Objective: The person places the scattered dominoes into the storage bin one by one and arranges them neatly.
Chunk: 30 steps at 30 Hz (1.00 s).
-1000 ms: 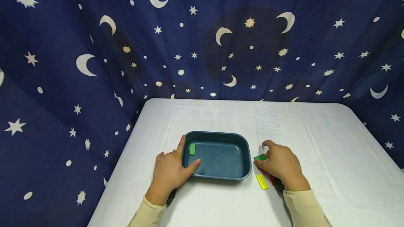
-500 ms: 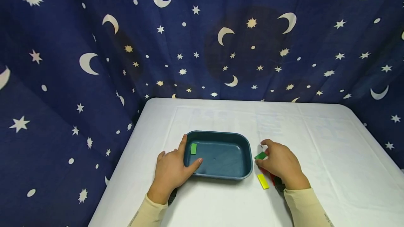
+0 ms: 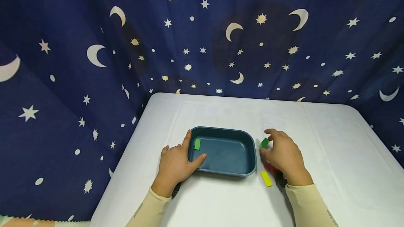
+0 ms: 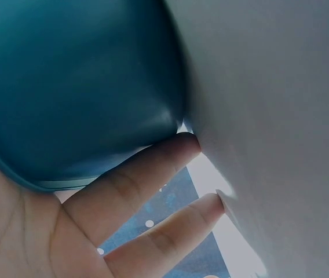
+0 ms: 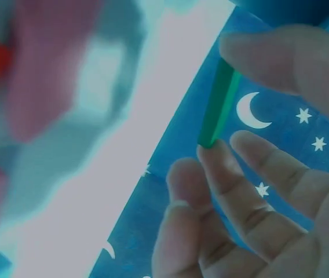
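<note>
My left hand [image 3: 176, 164] rests on the left end of a dark teal plastic bin [image 3: 235, 175], its index finger along the rim and its thumb across the front edge. The left wrist view shows straight fingers against the outside of the bin [image 4: 77, 75]. Inside the bin, near its left wall, lies a green block [image 3: 197, 144]. To the right of the bin, my right hand [image 3: 284, 155] pinches another thin green block [image 5: 218, 107] between thumb and a fingertip, off the table. Under that hand are red pieces [image 3: 269, 167], partly hidden.
A yellow block [image 3: 266, 179] lies on the white tablecloth [image 3: 221, 202], just right of the bin's front corner. Behind the table hangs a dark blue curtain [image 3: 208, 31] with moons and stars.
My right hand has lifted slightly, and the green block in it has risen and tilted. Left hand and bin keep their places relative to each other; the whole view has shifted a little.
</note>
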Each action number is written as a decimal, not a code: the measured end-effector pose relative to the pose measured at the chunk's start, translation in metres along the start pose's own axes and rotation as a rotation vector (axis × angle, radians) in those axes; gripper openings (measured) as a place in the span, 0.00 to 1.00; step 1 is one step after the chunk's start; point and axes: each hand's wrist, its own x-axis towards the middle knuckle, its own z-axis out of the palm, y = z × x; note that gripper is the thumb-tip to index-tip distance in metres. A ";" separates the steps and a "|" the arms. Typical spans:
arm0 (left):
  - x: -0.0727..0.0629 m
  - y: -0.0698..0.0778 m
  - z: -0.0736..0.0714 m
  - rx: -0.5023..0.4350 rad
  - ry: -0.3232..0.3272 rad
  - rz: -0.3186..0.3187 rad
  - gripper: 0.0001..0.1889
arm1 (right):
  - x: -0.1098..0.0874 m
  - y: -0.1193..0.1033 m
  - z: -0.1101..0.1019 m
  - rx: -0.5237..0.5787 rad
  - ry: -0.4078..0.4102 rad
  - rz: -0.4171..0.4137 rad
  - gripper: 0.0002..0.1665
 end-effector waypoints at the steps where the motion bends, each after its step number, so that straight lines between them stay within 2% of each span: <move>1: 0.000 0.000 0.000 0.005 -0.003 0.000 0.58 | 0.001 -0.001 -0.001 0.003 0.008 -0.007 0.39; 9: 0.000 0.000 -0.001 0.010 0.001 0.005 0.58 | 0.013 -0.019 -0.009 0.023 0.078 -0.084 0.37; 16: 0.000 0.001 -0.001 0.008 0.002 0.004 0.58 | 0.021 -0.033 -0.019 0.019 0.114 -0.108 0.35; 22: 0.000 0.001 -0.002 0.007 -0.003 -0.002 0.58 | 0.031 -0.048 -0.023 0.022 0.102 -0.165 0.35; 30: 0.000 0.001 -0.001 0.014 0.003 0.005 0.58 | 0.045 -0.081 -0.026 0.009 0.073 -0.285 0.35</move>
